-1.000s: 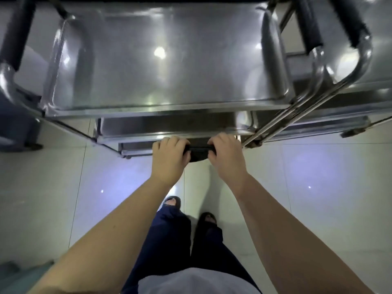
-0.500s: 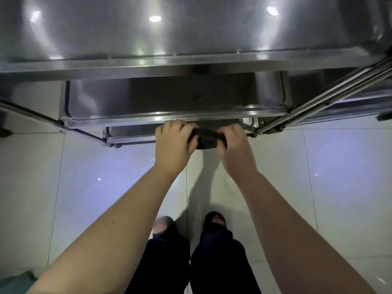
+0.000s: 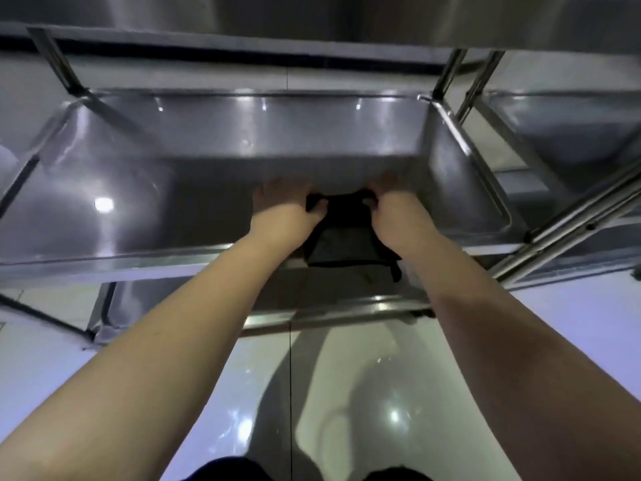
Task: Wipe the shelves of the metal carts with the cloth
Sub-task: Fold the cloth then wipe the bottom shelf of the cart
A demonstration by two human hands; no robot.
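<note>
Over the middle shelf (image 3: 121,203) of the metal cart (image 3: 447,71), head view: both bare forearms reach forward and down into the steel tray. The left hand (image 3: 282,211) and the right hand (image 3: 395,213) lie side by side, apart, with the black cloth (image 3: 347,234) stretched between them. Each hand pinches one far corner of the cloth, the thumb curled onto the fabric. The fingers beyond are blurred, so how they lie cannot be told. From the two grips the cloth runs back toward the person, lying on the shelf floor between the wrists. Its near edge reaches the shelf's front rim, and a small dark tail hangs just past that rim beside the right forearm.

Below the front rim shows the lower shelf (image 3: 347,303), and the top shelf (image 3: 312,15) crosses the upper edge of the frame. A second cart (image 3: 572,133) stands just to the right. Glossy pale floor (image 3: 381,394) lies beneath, and dark trousers (image 3: 225,472) show at the bottom edge.
</note>
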